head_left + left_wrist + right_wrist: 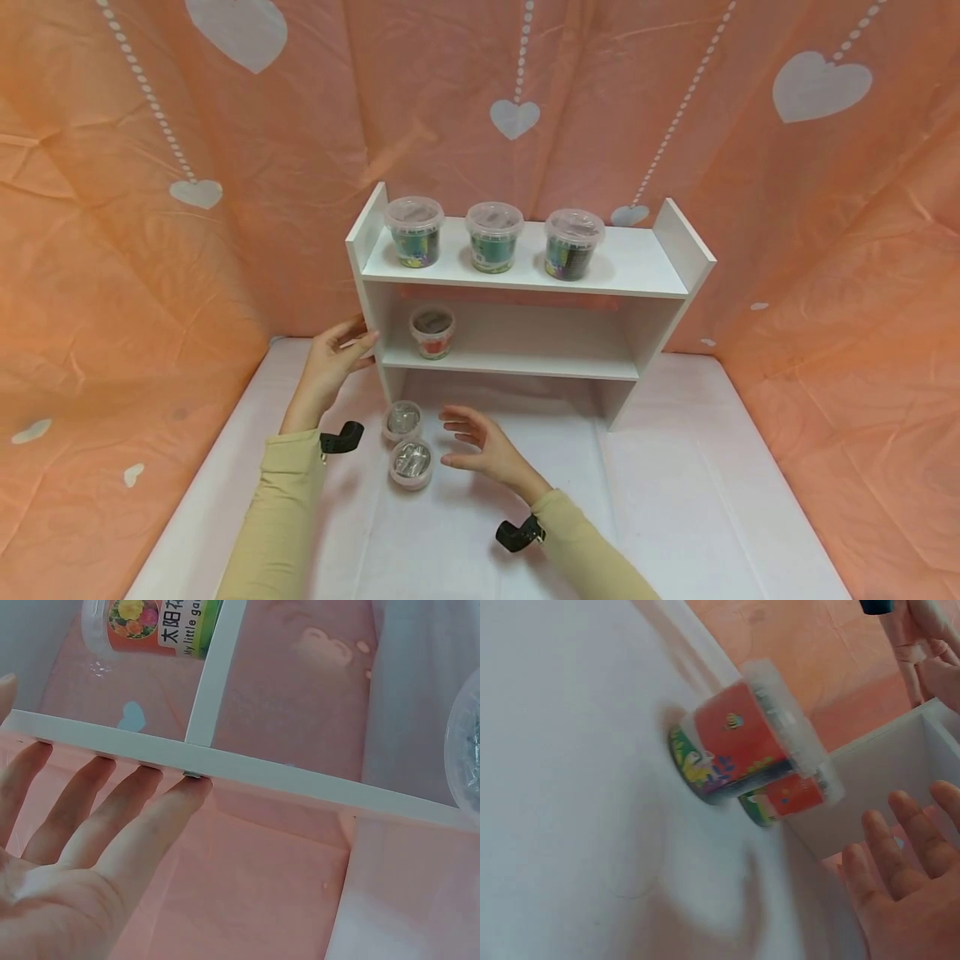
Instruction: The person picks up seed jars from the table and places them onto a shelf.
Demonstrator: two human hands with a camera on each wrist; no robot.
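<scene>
My left hand touches the left side panel of a white two-tier shelf. In the left wrist view its fingertips lie along that panel, fingers nearly straight. On the middle tier, near that panel, stands a clear-lidded tub with a red label. Two more lidded tubs, a rear one and a front one, stand on the table before the shelf's left end; the right wrist view shows their red labels. Just right of them hovers my right hand, fingers loosely bent and holding nothing.
Three green-labelled tubs, left, centre and right, line the top tier. A white cloth covers the table. Orange curtains with white hearts hang behind and at both sides.
</scene>
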